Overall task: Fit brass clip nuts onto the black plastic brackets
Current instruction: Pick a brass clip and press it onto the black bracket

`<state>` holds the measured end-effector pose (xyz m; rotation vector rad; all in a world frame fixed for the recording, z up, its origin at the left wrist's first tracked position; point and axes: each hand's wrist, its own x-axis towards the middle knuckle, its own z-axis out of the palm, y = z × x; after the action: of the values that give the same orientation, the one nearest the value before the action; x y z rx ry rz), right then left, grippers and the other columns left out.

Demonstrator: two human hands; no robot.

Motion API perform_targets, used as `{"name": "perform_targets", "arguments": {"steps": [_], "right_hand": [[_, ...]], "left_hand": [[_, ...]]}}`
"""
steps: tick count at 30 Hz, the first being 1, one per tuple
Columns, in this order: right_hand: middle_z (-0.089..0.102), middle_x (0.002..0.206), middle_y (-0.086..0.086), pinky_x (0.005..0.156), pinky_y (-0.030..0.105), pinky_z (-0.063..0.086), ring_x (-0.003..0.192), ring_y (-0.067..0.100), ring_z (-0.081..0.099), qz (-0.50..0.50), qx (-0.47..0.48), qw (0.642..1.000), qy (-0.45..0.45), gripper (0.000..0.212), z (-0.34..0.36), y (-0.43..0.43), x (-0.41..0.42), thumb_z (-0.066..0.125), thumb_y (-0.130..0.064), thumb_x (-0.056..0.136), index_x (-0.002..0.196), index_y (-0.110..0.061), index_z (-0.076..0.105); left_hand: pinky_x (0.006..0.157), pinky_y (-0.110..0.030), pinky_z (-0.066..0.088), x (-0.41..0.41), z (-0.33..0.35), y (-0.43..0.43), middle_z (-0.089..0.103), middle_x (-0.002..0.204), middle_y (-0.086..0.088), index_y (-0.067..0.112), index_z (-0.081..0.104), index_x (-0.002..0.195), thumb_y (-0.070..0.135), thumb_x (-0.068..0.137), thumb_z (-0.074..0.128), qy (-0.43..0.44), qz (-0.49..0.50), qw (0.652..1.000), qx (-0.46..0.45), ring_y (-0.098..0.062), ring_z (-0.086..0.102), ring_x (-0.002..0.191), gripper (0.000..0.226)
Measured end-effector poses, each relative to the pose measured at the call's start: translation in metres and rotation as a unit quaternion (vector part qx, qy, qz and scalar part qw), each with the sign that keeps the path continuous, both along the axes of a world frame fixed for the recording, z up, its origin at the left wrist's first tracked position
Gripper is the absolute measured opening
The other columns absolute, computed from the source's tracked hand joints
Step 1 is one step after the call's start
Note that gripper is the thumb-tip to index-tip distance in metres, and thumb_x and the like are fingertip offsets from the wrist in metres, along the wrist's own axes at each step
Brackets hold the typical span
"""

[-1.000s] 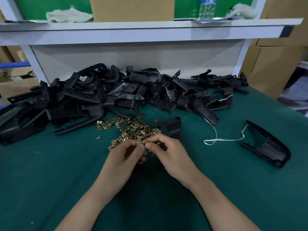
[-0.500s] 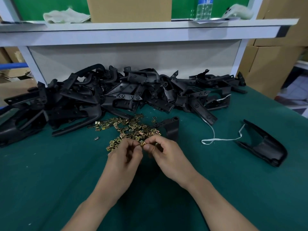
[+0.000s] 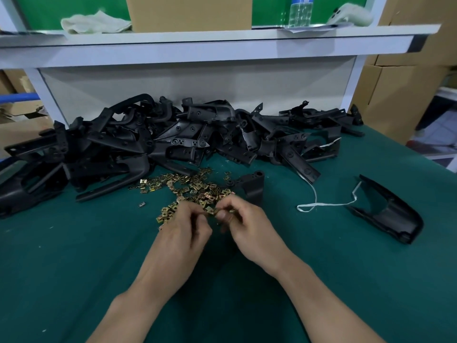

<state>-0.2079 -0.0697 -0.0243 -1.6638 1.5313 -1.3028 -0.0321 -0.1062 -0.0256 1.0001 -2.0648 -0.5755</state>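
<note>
Shiny brass clip nuts [image 3: 195,189], matt black plastic brackets [image 3: 153,144], green felt-like table [image 3: 74,268].

A white string [image 3: 331,204] lies on the green mat [image 3: 74,268].

Back of mat [image 3: 74,268]: heap of black brackets [image 3: 173,144] across the full width, beneath an overhanging shelf [image 3: 197,48].
Centre: scattered clip nuts [image 3: 188,186]; one bracket [image 3: 252,186] standing just right of them.
Right: white cord [image 3: 319,205], black cover [image 3: 390,214].
Near left and near right: open mat.

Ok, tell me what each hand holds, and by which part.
Right hand pinches a brass clip nut between thumb and fingertips; which part is too blurred. Left hand: cannot tell.
</note>
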Motion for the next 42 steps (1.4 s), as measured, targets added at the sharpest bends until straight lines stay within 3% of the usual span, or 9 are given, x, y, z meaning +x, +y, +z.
{"name": "perform_targets", "arguments": {"steps": [3,5,14,19,23,26,30,37,42], "right_hand": [[0.070,0.086,-0.013,0.065,0.016,0.047,0.071,0.005,0.065,-0.025,0.009,0.999,-0.039,0.021,0.001,0.001,-0.006,0.052,-0.022,0.105,0.091,-0.037,0.057],[0.070,0.090,-0.017,0.066,0.015,0.047,0.076,0.005,0.065,-0.016,0.018,1.000,0.007,0.014,0.000,0.002,-0.005,0.053,-0.029,0.105,0.097,-0.037,0.060],[0.070,0.093,-0.021,0.076,0.011,0.045,0.092,-0.002,0.063,-0.005,0.000,0.995,0.096,0.028,0.001,0.006,0.002,0.052,-0.044,0.103,0.119,-0.031,0.071],[0.061,0.116,-0.016,0.093,0.005,0.033,0.111,0.000,0.048,-0.213,-0.094,0.967,0.102,0.031,0.004,0.003,-0.008,0.048,-0.032,0.102,0.131,-0.028,0.061],[0.046,0.147,-0.008,0.115,0.035,0.033,0.138,0.011,0.039,-0.283,0.042,0.957,-0.037,0.055,0.004,-0.005,-0.028,0.047,-0.042,0.103,0.154,-0.026,0.035],[0.043,0.155,0.000,0.119,0.047,0.027,0.145,0.023,0.032,-0.283,0.133,0.949,-0.050,0.072,0.013,-0.024,-0.034,0.042,-0.058,0.100,0.160,-0.021,0.023],[0.056,0.137,0.008,0.107,0.047,0.027,0.134,0.031,0.036,-0.336,0.227,0.914,0.025,0.063,0.028,-0.054,-0.031,0.037,-0.061,0.099,0.143,-0.018,0.048],[0.063,0.104,-0.004,0.090,0.034,0.039,0.103,0.019,0.058,-0.233,0.119,0.965,0.017,0.025,0.015,-0.039,-0.013,0.046,-0.042,0.100,0.110,-0.030,0.066],[0.058,0.113,-0.021,0.084,0.006,0.036,0.108,-0.007,0.053,-0.022,0.069,0.992,0.101,0.027,0.020,-0.008,-0.022,0.048,-0.040,0.105,0.124,-0.033,0.065]], "left_hand": [[0.049,-0.021,0.041,0.019,0.006,-0.012,0.065,0.082,0.011,0.042,0.045,0.095,0.043,0.095,0.039,0.074,0.081,0.994,0.002,-0.012,0.057,0.062,0.006],[0.046,-0.025,0.039,0.028,0.007,-0.016,0.063,0.080,-0.001,0.040,0.047,0.092,0.050,0.093,0.036,0.122,0.105,0.987,0.016,-0.019,0.052,0.061,0.015],[0.057,-0.026,0.047,0.017,-0.002,-0.015,0.065,0.082,0.009,0.040,0.048,0.095,0.056,0.101,0.034,0.116,0.079,0.990,0.029,-0.017,0.061,0.068,0.022],[0.059,-0.030,0.048,0.013,0.000,-0.011,0.065,0.086,0.009,0.040,0.052,0.102,0.048,0.099,0.045,0.138,0.069,0.986,0.067,-0.019,0.059,0.070,0.011],[0.054,-0.025,0.043,0.010,0.002,-0.009,0.063,0.091,0.014,0.046,0.053,0.101,0.032,0.100,0.055,0.146,0.080,0.982,0.091,-0.021,0.054,0.071,0.014],[0.055,-0.020,0.043,0.009,0.005,-0.009,0.062,0.094,0.019,0.047,0.053,0.099,0.028,0.100,0.057,0.152,0.078,0.980,0.098,-0.019,0.054,0.073,0.020],[0.057,-0.018,0.043,0.009,0.008,-0.010,0.064,0.093,0.018,0.045,0.057,0.098,0.026,0.098,0.062,0.177,0.068,0.975,0.113,-0.016,0.054,0.073,0.020],[0.072,-0.022,0.052,0.004,0.019,0.001,0.072,0.099,0.014,0.049,0.061,0.097,0.028,0.094,0.067,0.212,0.018,0.965,0.154,-0.006,0.062,0.078,0.022],[0.074,-0.010,0.047,-0.001,0.024,0.010,0.072,0.097,0.017,0.047,0.064,0.100,0.026,0.092,0.068,0.214,-0.013,0.963,0.166,-0.002,0.064,0.085,0.023]]}}
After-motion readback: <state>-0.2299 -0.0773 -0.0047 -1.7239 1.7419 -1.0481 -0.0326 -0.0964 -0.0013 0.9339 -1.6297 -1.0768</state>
